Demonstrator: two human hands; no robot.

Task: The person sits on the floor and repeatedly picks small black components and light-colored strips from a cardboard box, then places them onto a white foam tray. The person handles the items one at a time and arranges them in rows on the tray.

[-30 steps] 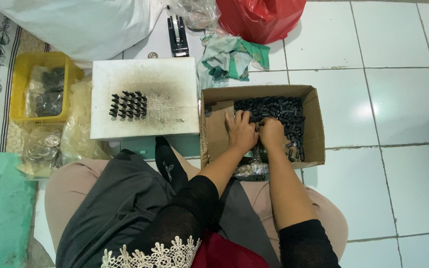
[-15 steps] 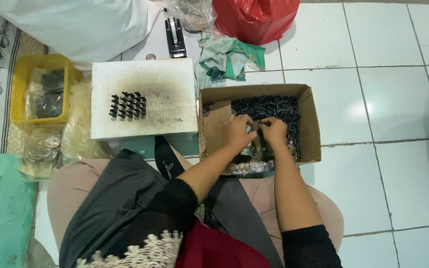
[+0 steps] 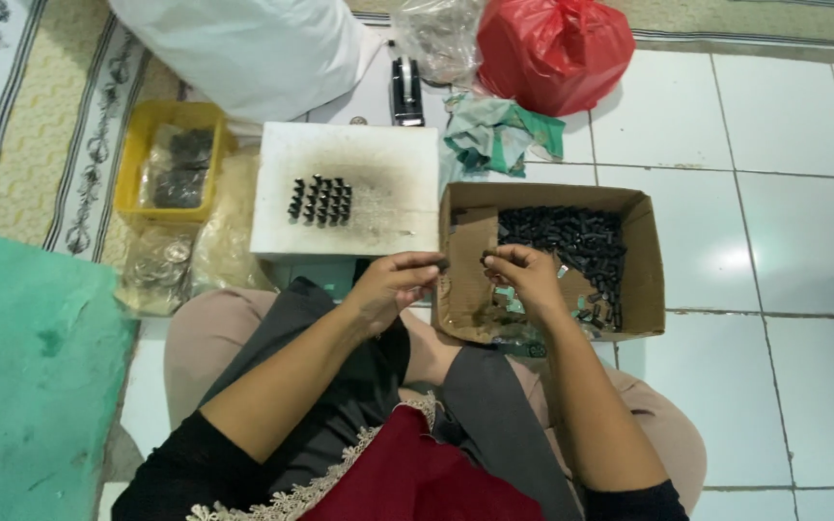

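Left hand (image 3: pixel 393 287) pinches one small dark piece (image 3: pixel 433 259) at the cardboard box's (image 3: pixel 645 260) left edge, right hand (image 3: pixel 525 277) pinches another just inside; either could slip and drop among the loose black pieces (image 3: pixel 562 234) heaped at the far right.

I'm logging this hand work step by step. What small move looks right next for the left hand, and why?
Probably the left hand should carry its small dark piece to the white foam block and stand it beside the cluster of upright black pieces. The hand is pinched on one piece just below the block, and the right hand holds another over the brown cardboard box.
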